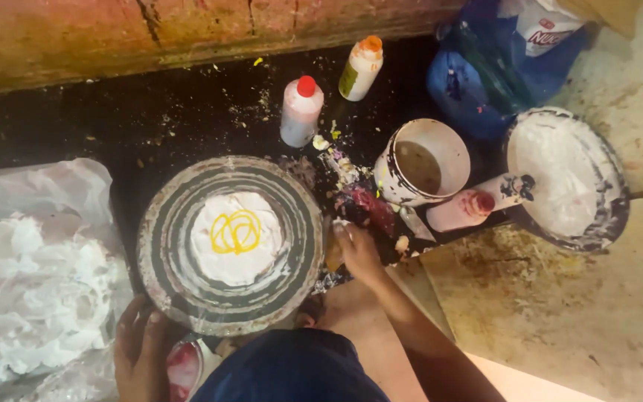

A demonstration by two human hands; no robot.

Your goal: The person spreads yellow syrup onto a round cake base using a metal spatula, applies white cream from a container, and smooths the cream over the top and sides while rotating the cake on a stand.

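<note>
While the left hand curls its fingers over the near-left rim of a round turntable, the right hand rests at the turntable's right edge with its fingers drawn together, tips pointing away from the person; whether they pinch anything I cannot tell. The turntable sits on a dark, paint-spattered floor, ringed in grey and black, and at its centre lies a white paste disc bearing a looped yellow squiggle. Just beside the left hand, at the near edge, a small container smeared pink shows partly.

Beyond the turntable, toward the brick wall, stand 2 squeeze bottles: one with a red cap, one with an orange cap, near each other but apart. Right of the right hand lie a red-stained clump of rag or paint and a pink bottle on its side. Behind these stands a white bucket holding murky liquid, and further right a wide tub of white paste straddles the edge of the pale floor slab. A blue bag slumps behind both. At the far left, crumpled clear plastic sheeting holds more white paste.
</note>
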